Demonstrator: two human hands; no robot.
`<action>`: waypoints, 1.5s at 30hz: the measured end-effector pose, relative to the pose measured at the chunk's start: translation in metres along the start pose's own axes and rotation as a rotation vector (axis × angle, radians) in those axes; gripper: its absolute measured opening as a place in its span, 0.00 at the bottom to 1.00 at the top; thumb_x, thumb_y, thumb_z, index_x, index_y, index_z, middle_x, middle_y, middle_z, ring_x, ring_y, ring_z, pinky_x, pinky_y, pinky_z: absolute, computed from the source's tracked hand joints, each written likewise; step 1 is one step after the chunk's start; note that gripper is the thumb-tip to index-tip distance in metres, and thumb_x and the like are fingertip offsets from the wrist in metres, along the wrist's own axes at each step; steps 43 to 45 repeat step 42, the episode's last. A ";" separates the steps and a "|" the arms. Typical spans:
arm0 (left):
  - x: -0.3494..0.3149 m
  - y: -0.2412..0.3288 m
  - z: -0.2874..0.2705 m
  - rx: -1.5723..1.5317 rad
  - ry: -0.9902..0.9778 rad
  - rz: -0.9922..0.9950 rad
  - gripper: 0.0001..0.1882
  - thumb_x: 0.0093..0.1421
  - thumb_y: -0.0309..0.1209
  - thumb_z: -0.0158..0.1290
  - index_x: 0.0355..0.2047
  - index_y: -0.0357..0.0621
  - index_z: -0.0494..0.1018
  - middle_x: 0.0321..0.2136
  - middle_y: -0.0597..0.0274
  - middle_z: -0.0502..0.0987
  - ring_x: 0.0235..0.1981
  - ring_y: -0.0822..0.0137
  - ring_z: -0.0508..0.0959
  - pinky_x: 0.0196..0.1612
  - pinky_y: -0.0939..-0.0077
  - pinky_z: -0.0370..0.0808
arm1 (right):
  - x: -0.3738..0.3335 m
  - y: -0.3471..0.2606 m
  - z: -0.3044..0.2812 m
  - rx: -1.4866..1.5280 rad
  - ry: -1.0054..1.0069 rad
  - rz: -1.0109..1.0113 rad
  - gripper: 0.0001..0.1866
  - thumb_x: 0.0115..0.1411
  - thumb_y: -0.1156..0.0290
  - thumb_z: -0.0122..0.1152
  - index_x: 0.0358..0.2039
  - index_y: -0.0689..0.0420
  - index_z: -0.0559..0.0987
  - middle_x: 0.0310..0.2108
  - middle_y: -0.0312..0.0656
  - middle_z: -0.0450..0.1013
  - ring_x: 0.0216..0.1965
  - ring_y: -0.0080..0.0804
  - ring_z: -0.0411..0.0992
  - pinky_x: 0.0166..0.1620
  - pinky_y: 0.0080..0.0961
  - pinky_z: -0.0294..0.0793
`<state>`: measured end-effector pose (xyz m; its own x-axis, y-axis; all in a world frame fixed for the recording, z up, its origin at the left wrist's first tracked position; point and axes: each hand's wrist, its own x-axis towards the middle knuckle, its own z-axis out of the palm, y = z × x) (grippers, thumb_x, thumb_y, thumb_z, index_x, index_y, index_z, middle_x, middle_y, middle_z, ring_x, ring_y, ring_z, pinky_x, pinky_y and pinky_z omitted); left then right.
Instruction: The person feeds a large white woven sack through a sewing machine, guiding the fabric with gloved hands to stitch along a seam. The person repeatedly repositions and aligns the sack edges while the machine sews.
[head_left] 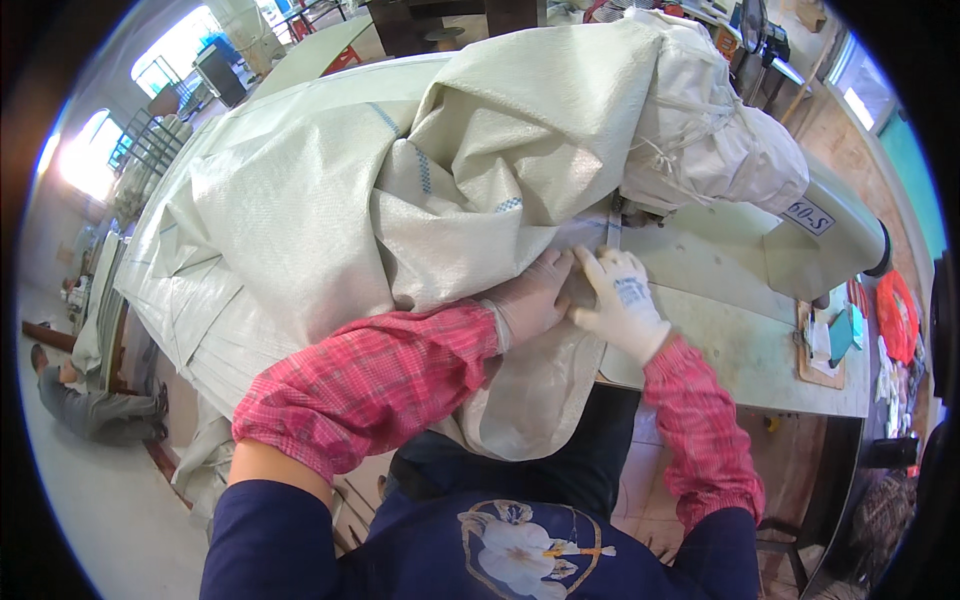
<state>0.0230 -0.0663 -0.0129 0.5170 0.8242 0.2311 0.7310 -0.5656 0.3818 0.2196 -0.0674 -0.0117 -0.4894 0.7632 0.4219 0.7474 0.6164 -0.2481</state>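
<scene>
A large sheet of white woven plastic fabric (300, 220) with short blue dashed marks lies heaped in folds over the work table and hangs off its near edge. My left hand (533, 298), in a pale glove, is closed on the fabric near that edge. Close beside it, my right hand (622, 300), in a white glove, has thumb and fingers pinched on the same fabric; the exact grip is partly hidden. Just beyond my right hand stands a sewing machine (825, 225), its head wrapped in a white cloth cover (710, 140); its needle area is mostly hidden.
On the table (740, 350) at the right lies a clipboard (822, 345) with papers. A red plastic bag (897, 315) is farther right. A fan (757, 30) stands at the back right. Another person (95, 400) sits low at the far left, near stacked sheets (98, 300).
</scene>
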 end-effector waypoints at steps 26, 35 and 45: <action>0.010 0.026 0.009 0.484 -0.345 0.301 0.13 0.56 0.33 0.49 0.40 0.45 0.75 0.39 0.59 0.73 0.44 0.58 0.73 0.44 0.64 0.72 | -0.088 -0.058 -0.014 -0.158 -0.194 -0.097 0.34 0.43 0.66 0.64 0.53 0.63 0.71 0.57 0.52 0.65 0.62 0.48 0.60 0.64 0.51 0.54; -0.014 0.065 -0.032 0.690 -0.343 0.589 0.18 0.54 0.34 0.50 0.43 0.41 0.75 0.40 0.58 0.74 0.45 0.59 0.74 0.49 0.65 0.69 | -0.104 -0.077 -0.007 -0.091 0.008 -0.102 0.19 0.48 0.73 0.55 0.42 0.63 0.77 0.45 0.49 0.75 0.51 0.45 0.71 0.59 0.44 0.64; -0.031 -0.007 -0.119 0.520 -0.767 0.145 0.30 0.50 0.33 0.54 0.55 0.39 0.65 0.40 0.54 0.76 0.43 0.54 0.76 0.57 0.64 0.66 | -0.079 -0.045 0.007 -0.110 0.081 -0.065 0.19 0.48 0.73 0.59 0.43 0.61 0.78 0.48 0.49 0.75 0.54 0.48 0.70 0.60 0.45 0.62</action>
